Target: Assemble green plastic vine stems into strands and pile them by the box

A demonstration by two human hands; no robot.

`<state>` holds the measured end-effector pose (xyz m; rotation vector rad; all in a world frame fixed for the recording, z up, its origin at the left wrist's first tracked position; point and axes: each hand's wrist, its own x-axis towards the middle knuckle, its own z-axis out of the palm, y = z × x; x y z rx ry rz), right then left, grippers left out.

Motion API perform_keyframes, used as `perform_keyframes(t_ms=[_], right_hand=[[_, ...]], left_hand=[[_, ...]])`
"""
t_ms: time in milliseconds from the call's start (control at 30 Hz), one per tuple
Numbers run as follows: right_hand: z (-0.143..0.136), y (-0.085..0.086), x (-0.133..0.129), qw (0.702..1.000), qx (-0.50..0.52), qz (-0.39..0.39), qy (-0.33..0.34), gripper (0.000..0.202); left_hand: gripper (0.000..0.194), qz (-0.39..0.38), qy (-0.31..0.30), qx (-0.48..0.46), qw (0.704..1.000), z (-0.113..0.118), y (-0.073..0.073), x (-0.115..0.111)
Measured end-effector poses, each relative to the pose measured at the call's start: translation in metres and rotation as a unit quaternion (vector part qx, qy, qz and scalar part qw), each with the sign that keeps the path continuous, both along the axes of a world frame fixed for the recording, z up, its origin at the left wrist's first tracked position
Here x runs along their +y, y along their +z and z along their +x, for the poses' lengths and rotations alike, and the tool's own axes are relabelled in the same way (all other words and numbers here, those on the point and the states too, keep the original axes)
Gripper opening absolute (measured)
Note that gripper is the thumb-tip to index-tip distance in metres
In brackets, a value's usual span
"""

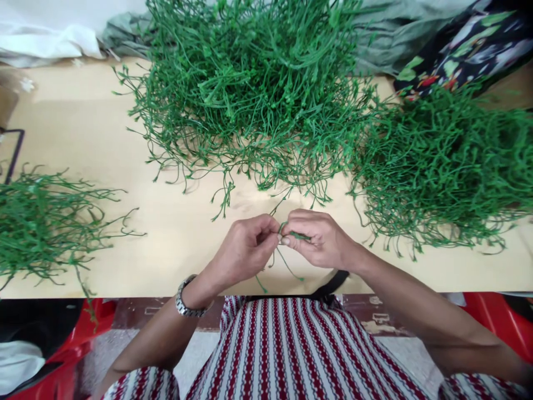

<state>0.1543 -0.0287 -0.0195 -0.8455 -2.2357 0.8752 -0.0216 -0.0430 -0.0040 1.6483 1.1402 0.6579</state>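
Steady, light fingertip pressure right beside the joining point looked best for this fine work, since a hard tug could have bent or slipped such thin green stems [300, 236]. You had them just below the large green pile [250, 83], nearer your body. Your left hand [245, 247] had thumb and forefinger pinched narrowly on the stems; your right hand [320, 239] met it tip to tip, thumb and fingers closed on them, its other fingers curled in. Loose ends hung under your fingertips and were best left untangled. How firmly you squeezed, I couldn't tell.
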Motion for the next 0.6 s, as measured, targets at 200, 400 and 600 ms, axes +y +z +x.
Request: perform_keyframes(t_ms=[200, 400, 600], right_hand=[[0.002, 0.006, 0.008, 0.978, -0.108, 0.140, 0.106, 0.014], [0.020, 0.006, 0.024, 0.966, -0.140, 0.218, 0.023, 0.018], [0.014, 0.011, 0.022, 0.995, -0.048, 0.073, -0.053, 0.010]], left_hand=[[0.017, 0.008, -0.073, 0.043, 0.996, 0.002, -0.002, 0.004], [0.014, -0.072, -0.039, -0.039, 0.996, -0.002, 0.004, 0.002], [0.013, -0.122, 0.092, -0.176, 0.972, -0.005, 0.006, 0.010]])
